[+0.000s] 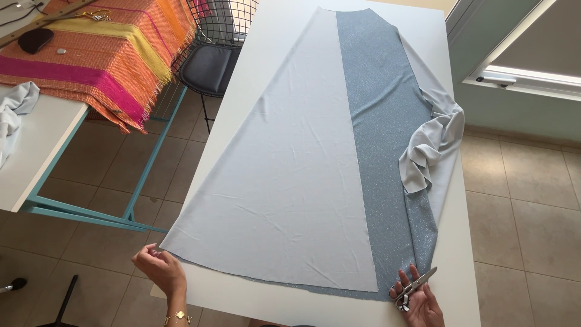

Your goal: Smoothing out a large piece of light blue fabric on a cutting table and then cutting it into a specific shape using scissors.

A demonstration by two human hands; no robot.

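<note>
A: Near edge first. My left hand (pixel 158 266) pinches the near-left corner of the pale cloth (pixel 284 169), fingers closed on the hem, right at the table (pixel 448 242) edge.

B: And the right?

A: My right hand (pixel 417 300) grips scissors (pixel 416 283), fingers through the loops, blades pointing up and to the right. I can't tell if the blades are parted. They sit on the near-right corner of the glitter cloth (pixel 381 121).

B: Which way does the cloth run from the hands?

A: Straight away from me. Long axis goes near to far, wide at my end, narrowing at the far end. Pale cloth lies on top, left side; the glitter strip shows along its right edge and peeks out below the near hem, between both hands.

B: Nearer hand to that hem?

A: Both touch it, one at each end. The scissors are at the right end.

B: Further out?

A: Bunched grey fold (pixel 433 145) at the right edge, mid-table. Wire chair (pixel 212 54) far left, striped cloth (pixel 103 54) on the side table.
</note>
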